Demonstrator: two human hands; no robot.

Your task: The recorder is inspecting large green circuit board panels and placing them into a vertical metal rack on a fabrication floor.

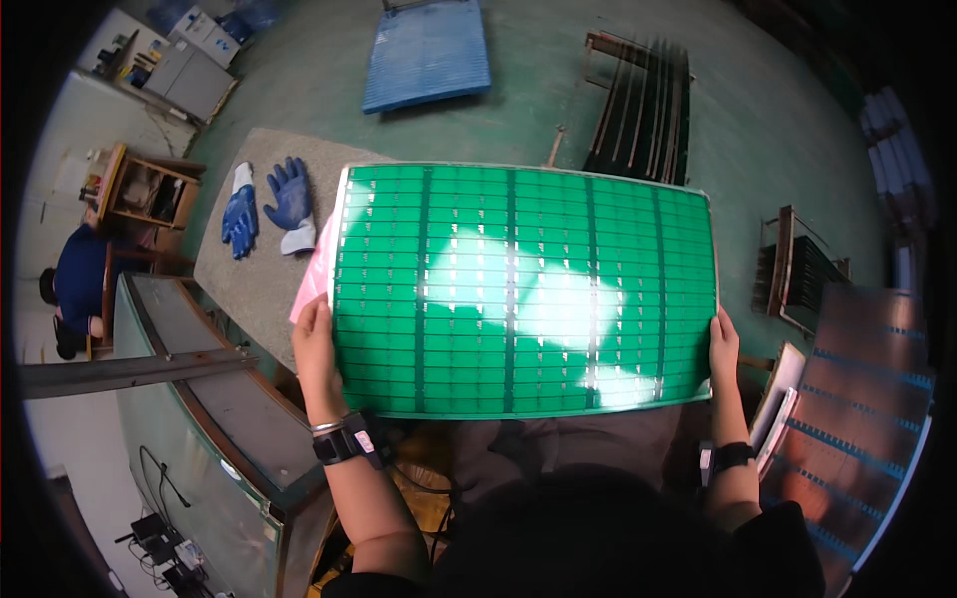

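A large green circuit board panel (466,362), split into rows of narrow strips by darker vertical bands, is held up in front of me. Bright light glares off its middle and lower right. My left hand (316,349) grips its left edge near the lower corner, and my right hand (725,349) grips the right edge at about the same height. The fingers behind the panel are hidden. A pink sheet (315,276) sticks out past the panel's left side. Both wrists wear black bands.
Two blue-and-white work gloves (289,202) lie on a grey tabletop (261,149) beyond the panel. A blue pallet (427,60) and a dark slatted rack (638,120) stand farther off. Left is a metal-framed cabinet (199,429); right, a slotted brown panel (857,389). A person (85,284) sits far left.
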